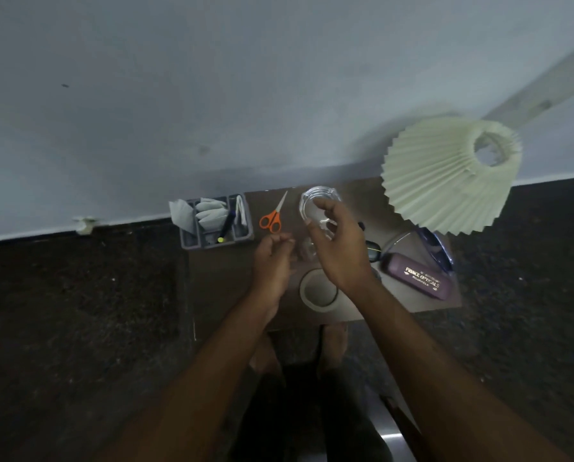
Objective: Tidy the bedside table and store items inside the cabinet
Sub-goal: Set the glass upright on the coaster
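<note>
My right hand (340,248) grips a clear glass ashtray (315,208), lifted and tilted above the brown bedside table (225,281). My left hand (274,261) hovers just left of it, fingers curled, holding nothing that I can see. Orange-handled scissors (272,216) lie at the table's back. A grey organiser (217,221) with tissues and pens stands at the back left corner. A roll of tape (319,291) lies near the front edge, below my hands. A purple glasses case (417,276) and black glasses (374,251) lie on the right.
A pleated cream lampshade (445,175) overhangs the table's right back corner, with a blue item (437,246) beneath it. The pale wall (212,95) runs behind. Dark floor (79,311) surrounds the table. My feet show below the front edge.
</note>
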`<state>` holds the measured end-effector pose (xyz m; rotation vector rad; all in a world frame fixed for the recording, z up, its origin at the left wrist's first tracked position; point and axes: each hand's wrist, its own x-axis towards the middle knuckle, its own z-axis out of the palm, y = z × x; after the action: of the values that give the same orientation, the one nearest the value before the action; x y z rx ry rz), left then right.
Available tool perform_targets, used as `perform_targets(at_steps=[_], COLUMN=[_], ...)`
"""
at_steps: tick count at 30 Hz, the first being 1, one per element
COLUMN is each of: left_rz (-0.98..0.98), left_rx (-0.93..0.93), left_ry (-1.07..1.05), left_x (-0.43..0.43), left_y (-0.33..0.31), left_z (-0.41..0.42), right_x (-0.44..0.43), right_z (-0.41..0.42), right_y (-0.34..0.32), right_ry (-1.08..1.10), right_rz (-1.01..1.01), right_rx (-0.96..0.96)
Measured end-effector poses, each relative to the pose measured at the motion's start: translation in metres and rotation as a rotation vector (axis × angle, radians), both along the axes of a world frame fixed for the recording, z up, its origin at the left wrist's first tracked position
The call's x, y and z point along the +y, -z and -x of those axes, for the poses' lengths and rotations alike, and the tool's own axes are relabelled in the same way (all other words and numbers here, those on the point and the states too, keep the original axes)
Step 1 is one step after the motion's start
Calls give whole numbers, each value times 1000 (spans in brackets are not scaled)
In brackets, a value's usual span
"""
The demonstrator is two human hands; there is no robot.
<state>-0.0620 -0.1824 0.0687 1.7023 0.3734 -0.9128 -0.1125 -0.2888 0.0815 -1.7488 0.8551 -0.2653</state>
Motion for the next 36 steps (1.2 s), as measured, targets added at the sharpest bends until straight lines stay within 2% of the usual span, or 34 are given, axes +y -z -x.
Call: perform_targets(at_steps=[5, 9, 15, 29, 36], left_rz=[-15, -41, 14, 35, 76], left_rx=[196, 301, 376, 394, 275], left_ry=[18, 35, 52, 5, 6], left_x=[-14, -24, -32, -43, -33], left_y=[3, 8, 8, 13, -2], left_z=[1, -3, -4, -2, 2], right_x=[-13, -18, -23, -29, -30], right_z=[21, 27, 24, 9, 20], right_y=[13, 24, 36, 26, 17], right_ry=[151, 285, 254, 176, 133], right_rz=[-173, -429, -642, -753, -726], right_rx=[77, 73, 236, 303, 267])
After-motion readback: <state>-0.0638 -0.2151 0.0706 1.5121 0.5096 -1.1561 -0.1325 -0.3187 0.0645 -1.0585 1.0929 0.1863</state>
